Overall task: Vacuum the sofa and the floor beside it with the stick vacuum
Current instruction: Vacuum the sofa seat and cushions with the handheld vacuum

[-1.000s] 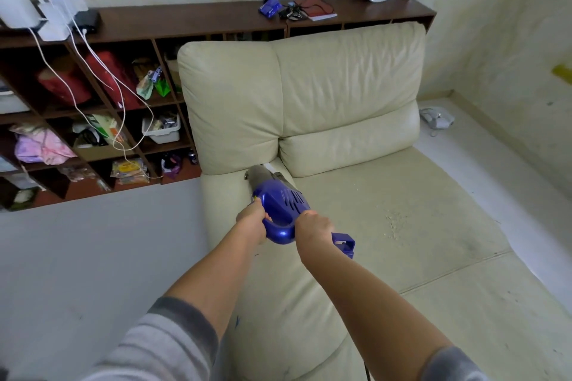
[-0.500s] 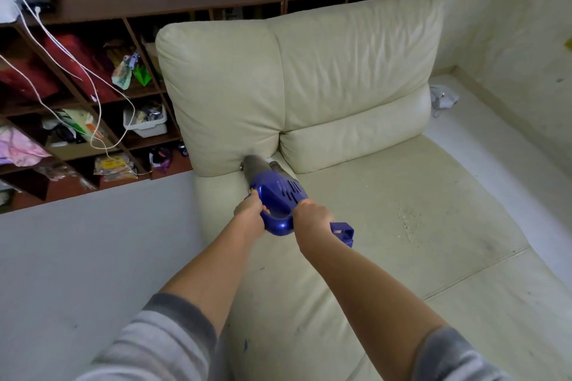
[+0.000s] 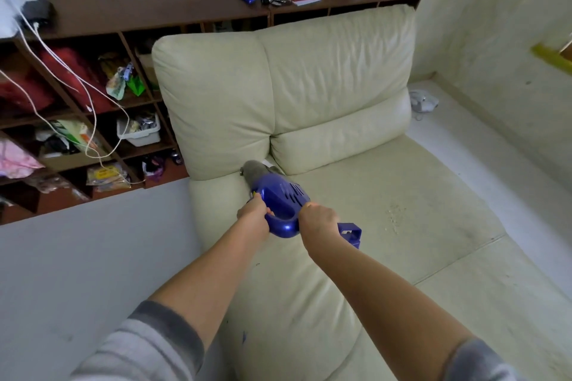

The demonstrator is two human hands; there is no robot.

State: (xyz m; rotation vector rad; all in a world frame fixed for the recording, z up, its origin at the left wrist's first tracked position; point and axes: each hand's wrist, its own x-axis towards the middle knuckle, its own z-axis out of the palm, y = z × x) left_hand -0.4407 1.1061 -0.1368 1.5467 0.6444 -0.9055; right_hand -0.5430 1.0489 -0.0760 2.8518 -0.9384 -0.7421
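A blue vacuum (image 3: 280, 198) with a grey front end points into the crease where the cream sofa (image 3: 387, 210) seat meets its back cushions. My left hand (image 3: 254, 216) grips the left side of the vacuum's handle. My right hand (image 3: 318, 221) grips the rear of the handle from the right. The nozzle tip is hidden in the gap under the left back cushion. A patch of pale crumbs (image 3: 394, 219) lies on the seat to the right of the vacuum.
A dark wooden shelf unit (image 3: 139, 14) full of bags, a white basket and white cables stands behind and left of the sofa. Grey floor (image 3: 77, 263) lies to the left, and a white floor strip (image 3: 495, 164) with a small white object runs along the right wall.
The view has swung slightly, so the shelf top and wall items show again. Both hands and the vacuum have stayed at the crease below the left back cushion.
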